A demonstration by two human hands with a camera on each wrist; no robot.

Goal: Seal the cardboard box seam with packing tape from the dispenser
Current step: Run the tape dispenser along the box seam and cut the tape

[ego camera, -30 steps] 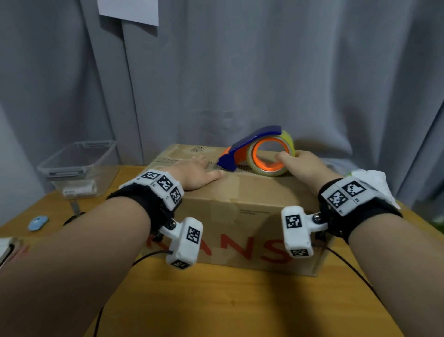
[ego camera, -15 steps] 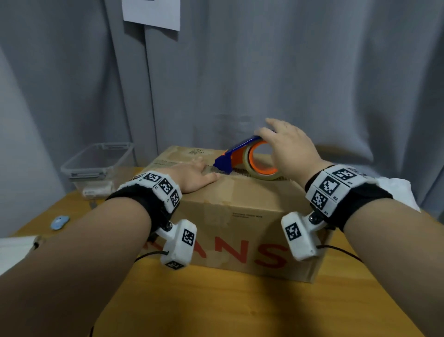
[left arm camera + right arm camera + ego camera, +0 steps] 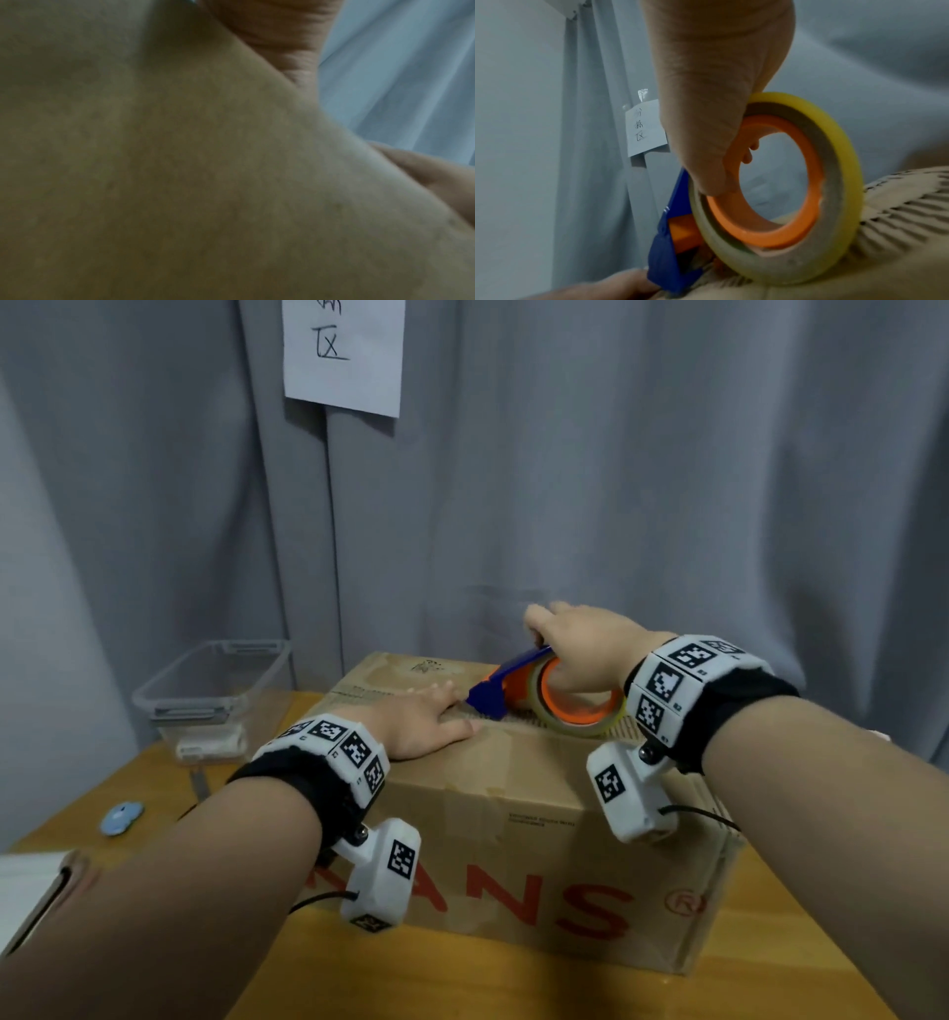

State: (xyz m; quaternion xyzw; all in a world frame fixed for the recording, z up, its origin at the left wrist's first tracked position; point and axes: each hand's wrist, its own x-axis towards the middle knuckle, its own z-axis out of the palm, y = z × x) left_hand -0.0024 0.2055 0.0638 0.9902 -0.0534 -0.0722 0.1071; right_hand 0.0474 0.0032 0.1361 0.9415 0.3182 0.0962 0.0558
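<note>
Head view: blue-and-orange tape dispenser (image 3: 544,695) is now being gripped from above by right hand (image 3: 585,649).
Left hand (image 3: 421,721): flat, unclenched, being pressed on brown cardboard box (image 3: 513,814).
Meaning: taping is being readied.

On the tabletop (image 3: 513,988) sits a cardboard box (image 3: 513,839). The left hand (image 3: 421,724) lies flat on its top, fingers beside the blue nose of the tape dispenser (image 3: 544,695), which the right hand (image 3: 585,644) grips from above.
</note>
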